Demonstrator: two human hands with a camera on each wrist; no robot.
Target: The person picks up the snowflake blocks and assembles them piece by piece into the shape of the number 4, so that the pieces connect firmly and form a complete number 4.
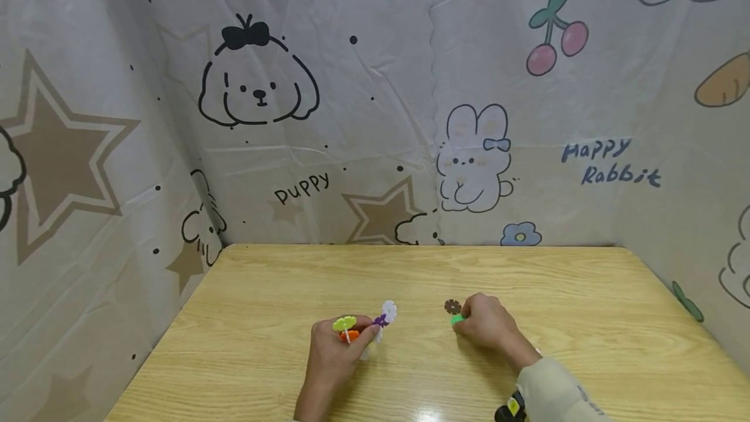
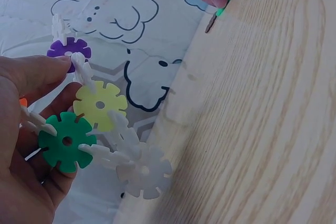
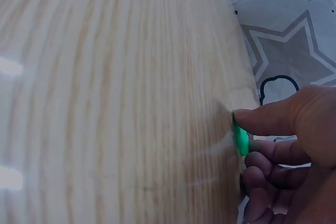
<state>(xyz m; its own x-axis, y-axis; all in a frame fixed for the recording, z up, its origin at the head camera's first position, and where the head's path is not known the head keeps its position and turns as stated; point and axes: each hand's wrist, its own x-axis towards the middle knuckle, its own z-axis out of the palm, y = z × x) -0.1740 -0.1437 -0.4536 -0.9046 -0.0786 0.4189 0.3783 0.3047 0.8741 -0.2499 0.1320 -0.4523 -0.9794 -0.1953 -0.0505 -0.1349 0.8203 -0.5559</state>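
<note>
My left hand (image 1: 334, 353) holds a joined cluster of notched plastic discs. In the left wrist view, its thumb and a finger pinch near a purple disc (image 2: 70, 51). Below that hang a yellow disc (image 2: 100, 106), a green disc (image 2: 67, 141) and several white discs (image 2: 144, 170); an orange one is mostly hidden by the hand. Further right, my right hand (image 1: 486, 321) pinches a bright green disc (image 3: 241, 139) between thumb and fingers, low over the tabletop. A brown disc (image 1: 452, 307) sits at the green disc's far edge, beyond the fingertips.
The wood-grain table (image 1: 263, 292) reaches back to a printed cloth (image 1: 375, 83) hanging behind and at both sides. A black object with a yellow patch (image 1: 511, 407) lies at the front, beside the right sleeve (image 1: 553, 389). Light glares off the table's front.
</note>
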